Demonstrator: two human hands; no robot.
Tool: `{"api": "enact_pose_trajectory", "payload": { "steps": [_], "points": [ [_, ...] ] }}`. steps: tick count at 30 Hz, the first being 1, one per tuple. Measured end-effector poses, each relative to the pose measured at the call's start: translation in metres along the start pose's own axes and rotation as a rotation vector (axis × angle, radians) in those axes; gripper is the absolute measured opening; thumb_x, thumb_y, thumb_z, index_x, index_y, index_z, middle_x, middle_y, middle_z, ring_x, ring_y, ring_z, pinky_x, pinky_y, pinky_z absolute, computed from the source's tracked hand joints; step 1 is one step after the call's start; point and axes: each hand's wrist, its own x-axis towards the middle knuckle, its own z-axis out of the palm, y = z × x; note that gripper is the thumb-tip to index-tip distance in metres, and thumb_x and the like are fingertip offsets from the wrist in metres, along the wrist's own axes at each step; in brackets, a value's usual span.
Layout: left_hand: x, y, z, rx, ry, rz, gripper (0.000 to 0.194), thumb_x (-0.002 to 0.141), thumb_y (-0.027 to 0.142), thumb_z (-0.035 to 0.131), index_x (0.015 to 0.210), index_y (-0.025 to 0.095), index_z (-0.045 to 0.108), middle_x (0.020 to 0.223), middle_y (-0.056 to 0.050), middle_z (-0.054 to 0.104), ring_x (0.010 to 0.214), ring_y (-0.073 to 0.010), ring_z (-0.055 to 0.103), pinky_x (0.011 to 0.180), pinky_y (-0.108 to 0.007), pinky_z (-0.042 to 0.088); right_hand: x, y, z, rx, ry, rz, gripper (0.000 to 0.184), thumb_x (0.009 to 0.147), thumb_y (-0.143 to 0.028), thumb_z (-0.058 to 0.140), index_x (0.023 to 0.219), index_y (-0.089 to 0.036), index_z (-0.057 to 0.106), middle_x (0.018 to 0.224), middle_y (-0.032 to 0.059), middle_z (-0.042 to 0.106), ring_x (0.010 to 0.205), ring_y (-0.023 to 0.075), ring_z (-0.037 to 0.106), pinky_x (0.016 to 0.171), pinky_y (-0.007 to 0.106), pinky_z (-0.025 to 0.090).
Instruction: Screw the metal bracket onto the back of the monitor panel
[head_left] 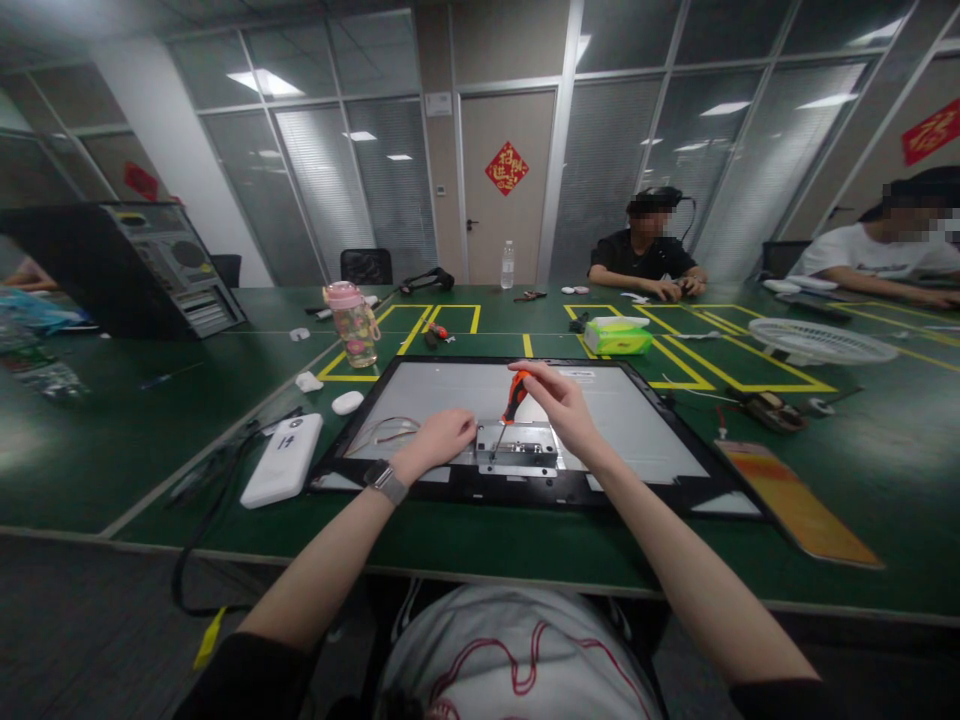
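A monitor panel [645,420] lies face down on the green table [120,430] in front of me, with a metal bracket [517,447] near its front edge. My right hand [559,400] is closed on a red-and-black screwdriver [514,398], whose tip points down at the bracket's left part. My left hand [442,437], with a watch on the wrist, rests curled on the panel just left of the bracket, fingers closed near the screwdriver tip; what they hold, if anything, is hidden.
A white power bank [283,458] with a black cable lies left of the panel. A pink-lidded bottle [351,323], a green tissue pack [617,336], a white fan grille [814,341] and an orange strip [799,505] lie around. A computer case [127,265] stands far left. Two people sit at the far side.
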Motion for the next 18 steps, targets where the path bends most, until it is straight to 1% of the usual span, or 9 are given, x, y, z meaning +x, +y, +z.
{"api": "enact_pose_trajectory", "payload": {
  "steps": [2,5,7,9,12,14,16,18],
  "points": [
    [0.0003,-0.0006,0.0004,-0.002,0.000,0.000,0.028,0.092,0.026,0.039,0.078,0.016,0.061,0.080,-0.007,0.066,0.071,-0.0192,0.059,0.064,-0.028,0.038,-0.0002,0.0005,-0.0001,0.031,0.010,0.017,0.019,0.084,-0.039,0.064,0.096,-0.026,0.071,0.092,0.0023,0.061,0.077,0.0153,0.060,0.076,0.032,0.048],
    [0.0006,-0.0013,0.0009,-0.005,0.003,-0.003,0.027,0.092,0.026,0.039,0.078,0.016,0.060,0.080,-0.007,0.065,0.072,-0.0191,0.059,0.065,-0.028,0.038,-0.0005,0.0038,-0.0006,0.053,0.058,0.010,0.015,0.077,-0.036,0.072,0.086,-0.024,0.071,0.089,0.0015,0.059,0.074,0.0146,0.059,0.073,0.031,0.049],
    [0.0005,-0.0014,0.0010,-0.008,0.005,-0.001,0.027,0.092,0.026,0.039,0.077,0.016,0.060,0.080,-0.007,0.065,0.071,-0.0186,0.059,0.065,-0.028,0.038,-0.0006,0.0058,-0.0010,0.066,0.061,0.012,0.014,0.076,-0.035,0.073,0.085,-0.024,0.071,0.087,0.0011,0.060,0.071,0.0140,0.059,0.072,0.031,0.049],
    [0.0002,-0.0013,0.0010,-0.012,0.008,0.000,0.027,0.092,0.026,0.039,0.078,0.016,0.060,0.080,-0.007,0.065,0.071,-0.0183,0.058,0.065,-0.028,0.038,-0.0005,0.0068,-0.0011,0.081,0.041,0.031,0.015,0.080,-0.036,0.070,0.091,-0.025,0.072,0.088,0.0017,0.064,0.075,0.0154,0.062,0.075,0.032,0.050],
    [-0.0003,-0.0013,0.0011,-0.016,0.010,0.002,0.027,0.092,0.025,0.039,0.078,0.016,0.060,0.080,-0.007,0.065,0.072,-0.0184,0.058,0.066,-0.028,0.039,-0.0002,0.0073,-0.0010,0.117,0.008,0.047,0.024,0.085,-0.038,0.063,0.106,-0.027,0.070,0.100,0.0040,0.070,0.096,0.0200,0.064,0.090,0.037,0.047],
    [-0.0002,-0.0014,0.0013,-0.018,0.010,0.002,0.027,0.091,0.025,0.039,0.078,0.016,0.061,0.081,-0.007,0.065,0.072,-0.0184,0.058,0.066,-0.028,0.039,-0.0001,0.0073,-0.0010,0.162,-0.021,0.058,0.029,0.087,-0.039,0.060,0.112,-0.027,0.068,0.107,0.0053,0.070,0.104,0.0217,0.063,0.097,0.040,0.044],
    [0.0000,-0.0015,0.0015,-0.019,0.011,-0.001,0.027,0.091,0.026,0.038,0.079,0.016,0.061,0.080,-0.007,0.065,0.072,-0.0183,0.058,0.066,-0.028,0.039,-0.0001,0.0071,-0.0010,0.192,-0.053,0.073,0.031,0.088,-0.040,0.058,0.115,-0.027,0.067,0.109,0.0058,0.070,0.106,0.0220,0.063,0.099,0.041,0.043],
    [0.0002,-0.0015,0.0014,-0.020,0.010,-0.002,0.027,0.091,0.026,0.038,0.079,0.016,0.060,0.080,-0.007,0.065,0.071,-0.0183,0.058,0.066,-0.028,0.038,0.0000,0.0067,-0.0010,0.170,-0.056,0.078,0.031,0.087,-0.039,0.060,0.115,-0.027,0.067,0.109,0.0054,0.070,0.103,0.0213,0.063,0.098,0.040,0.044]
  ]
}}
